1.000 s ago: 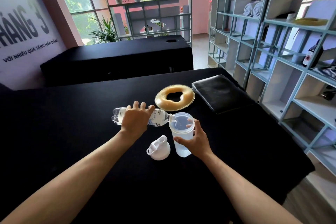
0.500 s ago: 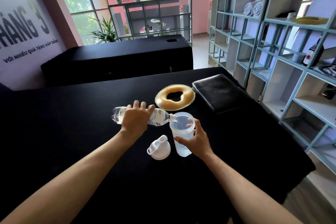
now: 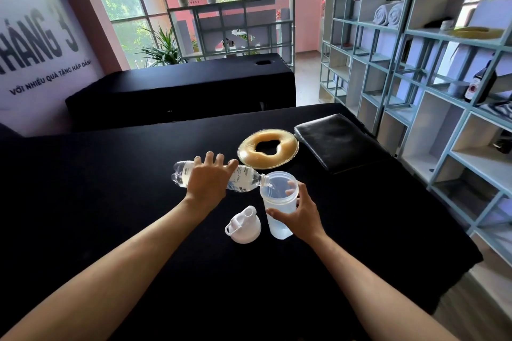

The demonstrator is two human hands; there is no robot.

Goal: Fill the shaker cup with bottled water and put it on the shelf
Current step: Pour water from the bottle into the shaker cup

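Note:
My left hand (image 3: 208, 180) grips a clear plastic water bottle (image 3: 245, 178) held on its side, its open mouth over the rim of the shaker cup. Water runs from the bottle into the cup. The translucent shaker cup (image 3: 278, 212) stands upright on the black table, holding water in its lower part, and my right hand (image 3: 300, 216) wraps around its right side. The cup's white lid (image 3: 243, 225) lies on the table just left of the cup. The pale blue shelf unit (image 3: 432, 108) fills the right side of the view.
A yellow ring-shaped gel cushion (image 3: 268, 149) lies behind the cup, with a black pad (image 3: 336, 141) to its right. The black-covered table (image 3: 110, 202) ends at the right near the shelves. A second black table (image 3: 180, 88) stands behind. Rolled towels (image 3: 386, 15) and a dark bottle (image 3: 480, 83) sit on shelves.
Almost nothing has moved; both hands hold their places while water keeps flowing and the level in the cup rises slightly.

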